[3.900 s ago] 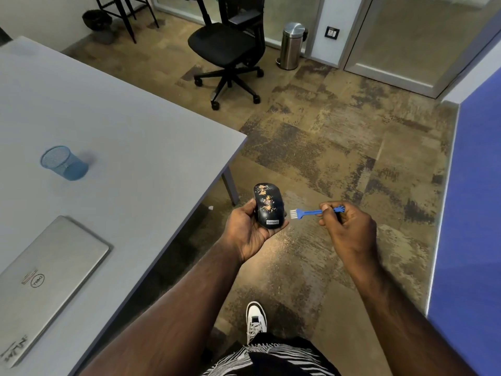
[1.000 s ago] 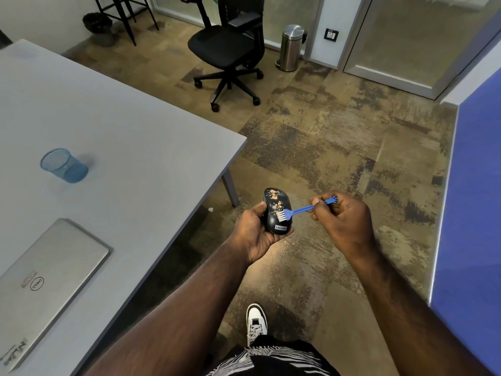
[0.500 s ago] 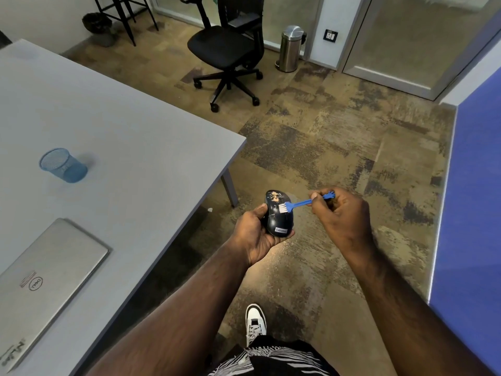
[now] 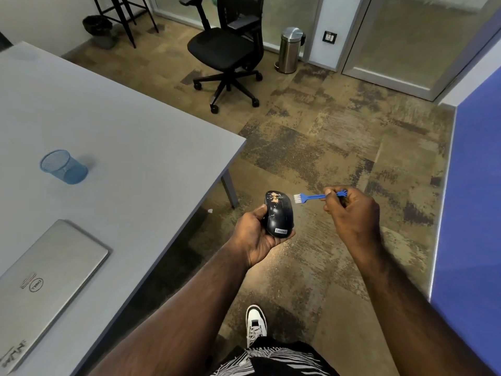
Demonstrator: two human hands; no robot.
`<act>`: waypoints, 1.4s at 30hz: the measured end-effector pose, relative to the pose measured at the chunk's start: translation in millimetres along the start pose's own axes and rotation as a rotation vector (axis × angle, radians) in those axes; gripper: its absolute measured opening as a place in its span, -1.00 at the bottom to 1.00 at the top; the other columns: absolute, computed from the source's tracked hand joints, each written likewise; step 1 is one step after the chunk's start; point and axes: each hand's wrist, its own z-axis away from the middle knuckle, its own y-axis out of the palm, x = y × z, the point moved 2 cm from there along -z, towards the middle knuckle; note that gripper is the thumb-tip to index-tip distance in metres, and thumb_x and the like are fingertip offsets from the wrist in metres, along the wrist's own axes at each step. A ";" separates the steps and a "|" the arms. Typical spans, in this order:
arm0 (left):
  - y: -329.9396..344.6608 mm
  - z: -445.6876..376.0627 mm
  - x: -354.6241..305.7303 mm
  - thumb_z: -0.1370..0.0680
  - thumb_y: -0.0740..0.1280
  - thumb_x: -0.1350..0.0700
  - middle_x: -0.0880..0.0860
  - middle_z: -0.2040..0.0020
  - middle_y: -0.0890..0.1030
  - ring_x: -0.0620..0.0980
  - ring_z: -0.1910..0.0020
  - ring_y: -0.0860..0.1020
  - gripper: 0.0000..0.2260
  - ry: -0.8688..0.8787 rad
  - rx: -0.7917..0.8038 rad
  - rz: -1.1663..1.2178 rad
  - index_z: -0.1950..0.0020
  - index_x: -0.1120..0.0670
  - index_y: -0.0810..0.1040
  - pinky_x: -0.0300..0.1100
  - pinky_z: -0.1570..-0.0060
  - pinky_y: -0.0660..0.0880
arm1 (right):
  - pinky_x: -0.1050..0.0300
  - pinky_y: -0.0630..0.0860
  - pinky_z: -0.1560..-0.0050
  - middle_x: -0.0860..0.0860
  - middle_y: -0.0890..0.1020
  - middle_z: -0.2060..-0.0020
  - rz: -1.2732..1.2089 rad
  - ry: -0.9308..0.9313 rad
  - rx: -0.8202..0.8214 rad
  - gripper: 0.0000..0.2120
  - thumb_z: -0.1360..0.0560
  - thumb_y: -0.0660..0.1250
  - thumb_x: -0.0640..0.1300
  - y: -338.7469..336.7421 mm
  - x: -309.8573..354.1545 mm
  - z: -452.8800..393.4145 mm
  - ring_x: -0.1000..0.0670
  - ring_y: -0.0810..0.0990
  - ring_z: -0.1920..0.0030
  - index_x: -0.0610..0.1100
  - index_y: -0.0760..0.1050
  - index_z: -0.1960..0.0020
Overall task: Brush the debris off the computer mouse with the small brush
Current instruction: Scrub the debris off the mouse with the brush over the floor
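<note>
Dim indoor light, sharp focus, wide-angle edge distortion.

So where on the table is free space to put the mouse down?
The table has a wide bare patch between the blue cup and its right edge, and another between cup and laptop. Its near-left part is crowded by the laptop. The left hand holds the mouse; the right hand holds the brush.

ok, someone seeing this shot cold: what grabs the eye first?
Centre frame: the black mouse in the left hand, pale debris speckling its far end. Just right of it, the small blue brush held in the right hand, bristles clear of the mouse. On the grey table at left stands a blue mesh cup.
</note>
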 end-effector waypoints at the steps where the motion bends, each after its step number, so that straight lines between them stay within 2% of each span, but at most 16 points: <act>1: 0.0 -0.1 -0.2 -0.66 0.07 0.04 0.30 -0.23 0.49 0.22 -0.03 0.55 -0.67 0.001 0.001 0.002 -0.23 0.21 0.47 0.10 -0.02 0.53 | 0.09 0.59 0.34 0.04 0.66 0.34 -0.036 0.000 0.002 -0.89 -0.53 0.35 -0.11 -0.6 1.4 0.8 -0.03 0.66 0.32 -0.08 0.63 0.01; 3: 0.2 -0.9 -0.7 -0.66 0.06 0.03 0.30 -0.22 0.50 0.21 -0.02 0.55 -0.65 0.008 0.004 -0.007 -0.24 0.22 0.47 0.10 -0.04 0.52 | 0.27 0.54 0.37 0.06 0.66 0.35 -0.109 -0.019 0.050 -0.93 -0.52 0.36 -0.16 0.4 6.9 5.9 0.07 0.63 0.35 -0.06 0.62 0.06; 5: 0.9 -0.2 -1.0 -0.66 0.05 0.03 0.30 -0.21 0.51 0.20 -0.03 0.54 -0.65 0.010 0.005 -0.010 -0.21 0.23 0.48 0.10 -0.06 0.50 | 0.31 0.51 0.39 0.05 0.65 0.36 -0.103 -0.045 0.109 -0.92 -0.51 0.37 -0.20 3.4 8.6 10.7 0.08 0.61 0.38 -0.05 0.61 0.10; 10: -0.9 2.4 -1.2 -0.66 0.06 0.04 0.31 -0.25 0.47 0.23 -0.05 0.54 -0.69 -0.008 0.010 0.024 -0.17 0.20 0.47 0.11 -0.08 0.49 | 0.01 0.58 0.36 -0.01 0.66 0.35 -0.008 0.004 -0.003 -0.90 -0.53 0.35 -0.09 -1.1 -2.2 1.4 -0.11 0.65 0.34 -0.08 0.63 0.03; 15: 0.4 2.7 -1.4 -0.66 0.05 0.02 0.30 -0.24 0.49 0.19 -0.02 0.56 -0.64 -0.002 0.024 -0.008 -0.27 0.21 0.46 0.06 0.04 0.57 | 0.31 0.55 0.34 0.07 0.65 0.36 -0.091 -0.002 0.069 -0.93 -0.53 0.36 -0.14 2.0 3.6 5.5 0.13 0.63 0.36 -0.06 0.61 0.04; 19: -1.5 3.1 -0.2 -0.66 0.06 0.03 0.28 -0.22 0.50 0.20 -0.02 0.57 -0.67 -0.012 0.014 -0.014 -0.24 0.20 0.47 0.07 0.06 0.59 | 0.14 0.56 0.31 0.08 0.65 0.36 -0.019 0.036 0.022 -0.88 -0.54 0.34 -0.09 1.9 -2.0 -0.1 0.03 0.65 0.32 -0.10 0.63 0.00; 22: -0.3 3.2 0.8 -0.66 0.06 0.03 0.27 -0.16 0.52 0.20 0.01 0.57 -0.67 -0.014 0.026 -0.009 -0.20 0.21 0.48 0.07 0.06 0.58 | 0.16 0.57 0.28 0.07 0.65 0.36 -0.025 0.000 0.023 -0.88 -0.55 0.33 -0.09 1.5 0.1 -1.3 0.07 0.65 0.32 -0.08 0.62 0.00; 26: 2.7 4.6 0.7 -0.66 0.06 0.03 0.27 -0.14 0.53 0.20 0.01 0.56 -0.67 -0.015 0.027 -0.008 -0.18 0.21 0.49 0.08 0.05 0.56 | 0.12 0.55 0.32 -0.04 0.66 0.33 0.127 -0.008 0.014 -0.80 -0.56 0.31 -0.08 2.6 -2.9 -2.8 -0.08 0.66 0.29 -0.17 0.63 -0.05; 27: 3.2 5.5 0.9 -0.66 0.05 0.04 0.27 -0.14 0.53 0.20 0.01 0.56 -0.68 -0.015 0.027 -0.008 -0.18 0.20 0.49 0.08 0.05 0.56 | 0.13 0.55 0.32 -0.06 0.66 0.31 0.119 0.003 -0.006 -0.79 -0.56 0.31 -0.07 0.2 -2.2 -4.0 -0.10 0.66 0.28 -0.18 0.63 -0.04; 29: 3.6 5.6 -0.1 -0.66 0.04 0.04 0.26 -0.15 0.52 0.20 0.00 0.56 -0.68 -0.007 0.026 -0.022 -0.17 0.20 0.49 0.07 0.08 0.58 | 0.00 0.60 0.31 -0.11 0.68 0.30 0.043 0.000 -0.009 -0.84 -0.54 0.31 -0.06 -4.2 4.5 -3.0 -0.16 0.67 0.28 -0.12 0.61 0.03; 31: 3.2 4.6 -1.1 -0.67 0.03 0.03 0.26 -0.14 0.53 0.18 0.01 0.56 -0.66 0.000 0.017 -0.046 -0.18 0.20 0.50 0.06 0.08 0.58 | -0.07 0.58 0.33 -0.15 0.67 0.31 -0.048 -0.027 0.055 -0.93 -0.52 0.35 -0.10 -5.7 18.2 3.7 -0.18 0.63 0.31 -0.05 0.60 0.08; 33: 3.1 3.6 -0.6 -0.67 0.02 0.02 0.26 -0.13 0.53 0.17 0.00 0.56 -0.64 0.001 0.007 -0.056 -0.20 0.21 0.49 0.07 0.03 0.56 | 0.00 0.54 0.40 -0.12 0.66 0.35 -0.095 -0.077 0.175 -0.95 -0.51 0.37 -0.17 -3.2 29.1 11.9 -0.11 0.60 0.38 -0.09 0.62 0.08; 35: 3.5 3.4 0.2 -0.67 0.01 0.02 0.27 -0.16 0.53 0.17 -0.01 0.56 -0.62 0.001 0.003 -0.065 -0.28 0.22 0.45 0.08 0.01 0.54 | 0.23 0.44 0.51 0.01 0.61 0.41 -0.061 -0.152 0.265 -0.95 -0.50 0.39 -0.21 2.4 30.8 17.0 0.09 0.53 0.48 -0.14 0.63 0.08; 37: 3.7 2.9 1.2 -0.67 0.02 0.02 0.28 -0.19 0.51 0.17 -0.01 0.56 -0.61 0.002 0.001 -0.080 -0.34 0.22 0.42 0.08 0.02 0.55 | 0.40 0.33 0.50 0.11 0.55 0.45 -0.030 -0.172 0.260 -0.94 -0.50 0.39 -0.21 8.2 26.7 16.4 0.21 0.47 0.50 -0.16 0.64 0.07; 40: 2.3 1.4 1.8 -0.67 0.04 0.03 0.28 -0.24 0.49 0.19 -0.01 0.57 -0.61 -0.006 -0.013 -0.065 -0.36 0.22 0.41 0.10 0.06 0.57 | 0.42 0.32 0.51 0.11 0.55 0.44 0.023 -0.141 0.148 -0.87 -0.53 0.36 -0.14 10.4 19.8 6.0 0.20 0.48 0.49 -0.16 0.64 0.01; 42: 0.7 1.6 2.8 -0.67 0.04 0.03 0.27 -0.21 0.50 0.19 0.00 0.57 -0.63 -0.016 -0.014 -0.057 -0.32 0.21 0.43 0.10 0.05 0.57 | 0.32 0.37 0.52 0.06 0.58 0.41 0.092 -0.134 0.083 -0.82 -0.55 0.33 -0.10 9.2 16.5 -1.8 0.15 0.48 0.48 -0.16 0.64 -0.03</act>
